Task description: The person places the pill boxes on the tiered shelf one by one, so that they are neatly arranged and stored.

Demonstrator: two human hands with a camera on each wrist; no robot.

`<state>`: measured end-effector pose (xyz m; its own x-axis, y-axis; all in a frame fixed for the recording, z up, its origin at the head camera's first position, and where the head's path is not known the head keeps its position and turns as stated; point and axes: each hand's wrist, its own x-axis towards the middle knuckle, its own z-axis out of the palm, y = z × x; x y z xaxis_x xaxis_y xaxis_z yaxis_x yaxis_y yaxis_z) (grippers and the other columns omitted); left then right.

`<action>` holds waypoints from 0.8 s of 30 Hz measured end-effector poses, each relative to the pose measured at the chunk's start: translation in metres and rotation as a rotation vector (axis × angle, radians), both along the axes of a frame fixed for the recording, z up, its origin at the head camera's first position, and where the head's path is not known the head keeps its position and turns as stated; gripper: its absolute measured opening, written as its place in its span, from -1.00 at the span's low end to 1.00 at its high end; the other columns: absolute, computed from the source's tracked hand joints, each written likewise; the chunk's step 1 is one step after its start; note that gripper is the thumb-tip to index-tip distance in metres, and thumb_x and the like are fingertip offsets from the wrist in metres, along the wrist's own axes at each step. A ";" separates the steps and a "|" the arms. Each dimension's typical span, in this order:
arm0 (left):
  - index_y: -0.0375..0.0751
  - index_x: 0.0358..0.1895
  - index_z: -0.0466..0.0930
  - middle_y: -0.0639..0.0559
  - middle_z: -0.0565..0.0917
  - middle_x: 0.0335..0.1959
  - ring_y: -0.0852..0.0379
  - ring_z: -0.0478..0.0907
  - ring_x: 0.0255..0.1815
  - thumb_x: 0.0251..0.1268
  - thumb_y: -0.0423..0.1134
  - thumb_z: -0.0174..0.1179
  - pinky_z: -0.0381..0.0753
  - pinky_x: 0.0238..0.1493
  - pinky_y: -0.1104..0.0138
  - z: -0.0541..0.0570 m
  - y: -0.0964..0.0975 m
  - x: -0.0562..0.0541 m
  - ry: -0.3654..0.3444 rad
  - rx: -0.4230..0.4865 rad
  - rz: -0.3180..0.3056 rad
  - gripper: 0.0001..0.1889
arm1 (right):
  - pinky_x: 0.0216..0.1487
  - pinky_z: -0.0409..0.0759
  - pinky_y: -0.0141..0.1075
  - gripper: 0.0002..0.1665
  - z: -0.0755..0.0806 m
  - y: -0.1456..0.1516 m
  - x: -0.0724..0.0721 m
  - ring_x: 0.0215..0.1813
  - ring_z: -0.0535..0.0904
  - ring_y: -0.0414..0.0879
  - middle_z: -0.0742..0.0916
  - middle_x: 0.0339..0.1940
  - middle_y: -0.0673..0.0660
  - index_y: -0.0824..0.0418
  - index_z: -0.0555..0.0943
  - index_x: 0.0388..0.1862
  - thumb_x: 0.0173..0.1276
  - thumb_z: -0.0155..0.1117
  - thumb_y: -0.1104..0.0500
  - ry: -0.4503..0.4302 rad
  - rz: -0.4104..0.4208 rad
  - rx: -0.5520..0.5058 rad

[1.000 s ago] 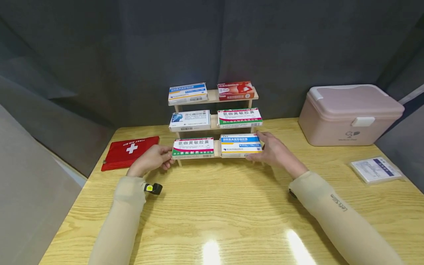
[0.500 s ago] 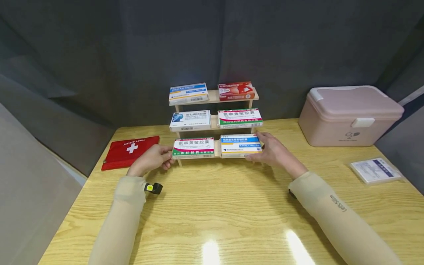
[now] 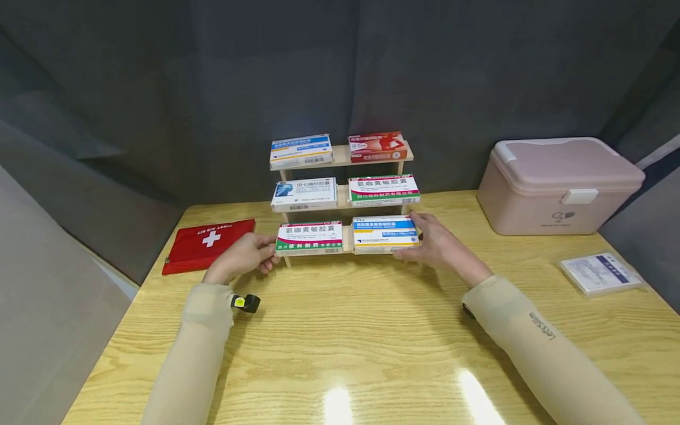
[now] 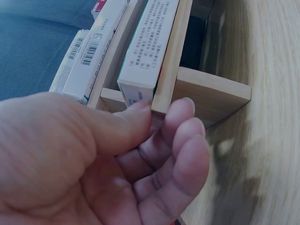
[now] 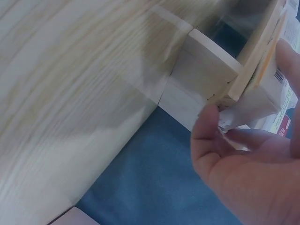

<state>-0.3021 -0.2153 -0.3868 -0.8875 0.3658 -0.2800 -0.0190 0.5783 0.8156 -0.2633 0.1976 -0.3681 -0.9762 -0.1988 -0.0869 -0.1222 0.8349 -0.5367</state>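
A three-tier wooden rack [image 3: 347, 238] stands on the table in the head view, with two medicine boxes on each tier. My left hand [image 3: 247, 257] is at the left end of the lowest tier, beside a green, white and magenta medicine box [image 3: 310, 237]. In the left wrist view its thumb meets the shelf end by the box and its fingers curl at the shelf's edge, pinching the shelf. My right hand [image 3: 438, 242] grips the right end of a blue-and-white medicine box [image 3: 386, 232] on that tier. A fingertip [image 5: 206, 119] touches the shelf end.
On the left lies a red first aid pouch [image 3: 207, 245]. A pink medicine chest [image 3: 558, 189] with its lid closed stands at the back right, and a flat plastic-wrapped pack [image 3: 600, 273] lies in front of it. A dark curtain [image 3: 319, 65] hangs behind the rack.
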 end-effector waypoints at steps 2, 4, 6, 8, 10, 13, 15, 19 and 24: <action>-0.31 0.32 0.43 -0.29 0.63 -0.17 -0.05 0.60 -0.34 0.47 -0.29 0.13 0.69 -0.21 0.27 0.000 0.000 0.000 0.002 0.003 -0.002 -0.58 | 0.36 0.26 0.21 0.33 0.002 0.001 0.002 0.42 0.23 0.36 0.10 0.53 0.45 0.28 -0.11 0.61 0.17 0.47 -0.23 -0.004 0.005 0.003; -0.31 0.32 0.43 -0.28 0.63 -0.18 -0.05 0.60 -0.34 0.48 -0.29 0.13 0.69 -0.22 0.27 -0.001 -0.001 0.000 0.006 0.007 -0.006 -0.58 | 0.32 0.32 0.20 0.33 0.006 0.004 0.005 0.37 0.31 0.36 0.08 0.53 0.46 0.29 -0.13 0.61 0.19 0.45 -0.24 -0.001 0.009 0.009; -0.33 0.30 0.45 -0.29 0.63 -0.19 -0.04 0.59 -0.36 0.48 -0.30 0.11 0.69 -0.22 0.26 -0.001 -0.001 0.001 0.010 0.011 -0.014 -0.61 | 0.29 0.35 0.20 0.30 0.012 0.010 0.009 0.33 0.36 0.35 0.09 0.53 0.46 0.31 -0.13 0.61 0.24 0.41 -0.25 0.007 0.015 0.017; -0.33 0.24 0.49 -0.28 0.64 -0.20 -0.04 0.59 -0.36 0.50 -0.30 0.10 0.68 -0.23 0.25 -0.001 -0.002 0.001 0.013 0.004 -0.022 -0.66 | 0.27 0.37 0.21 0.26 0.018 0.018 0.013 0.31 0.38 0.33 0.09 0.53 0.45 0.29 -0.13 0.61 0.28 0.34 -0.28 0.013 0.018 0.024; -0.32 0.20 0.53 -0.28 0.64 -0.19 -0.06 0.59 -0.36 0.49 -0.28 0.11 0.68 -0.23 0.24 0.001 -0.006 0.002 0.013 -0.012 -0.032 -0.68 | 0.25 0.37 0.23 0.21 0.024 0.025 0.017 0.32 0.36 0.35 0.10 0.52 0.45 0.26 -0.13 0.62 0.32 0.29 -0.28 0.024 0.026 0.026; -0.33 0.25 0.51 -0.25 0.65 -0.17 -0.08 0.61 -0.34 0.47 -0.21 0.16 0.67 -0.21 0.22 0.009 -0.015 0.003 0.024 -0.081 -0.060 -0.61 | 0.22 0.37 0.26 0.13 0.032 0.038 0.025 0.32 0.34 0.37 0.12 0.51 0.45 0.20 -0.10 0.63 0.37 0.23 -0.28 0.051 0.038 0.027; -0.34 0.34 0.43 -0.27 0.65 -0.21 -0.08 0.58 -0.37 0.45 -0.15 0.17 0.63 -0.18 0.21 0.021 -0.021 0.006 0.045 -0.145 -0.067 -0.50 | 0.19 0.38 0.28 0.10 0.036 0.047 0.030 0.31 0.34 0.39 0.14 0.49 0.47 0.21 -0.06 0.62 0.39 0.22 -0.27 0.071 0.038 0.033; -0.29 0.46 0.28 -0.26 0.65 -0.09 -0.10 0.55 -0.27 0.48 -0.04 0.13 0.56 -0.08 0.11 0.052 -0.034 0.021 0.154 -0.260 -0.035 -0.37 | 0.18 0.35 0.31 0.06 0.044 0.069 0.040 0.28 0.34 0.42 0.18 0.46 0.50 0.27 0.04 0.59 0.39 0.23 -0.26 0.107 0.039 0.080; -0.29 0.47 0.27 -0.29 0.40 0.38 -0.25 0.39 0.30 0.51 0.06 0.05 0.39 0.26 -0.13 0.073 -0.044 0.040 0.366 -0.326 0.009 -0.35 | 0.15 0.31 0.36 0.00 0.052 0.100 0.048 0.25 0.31 0.49 0.22 0.41 0.56 0.34 0.12 0.55 0.39 0.29 -0.16 0.166 0.034 0.126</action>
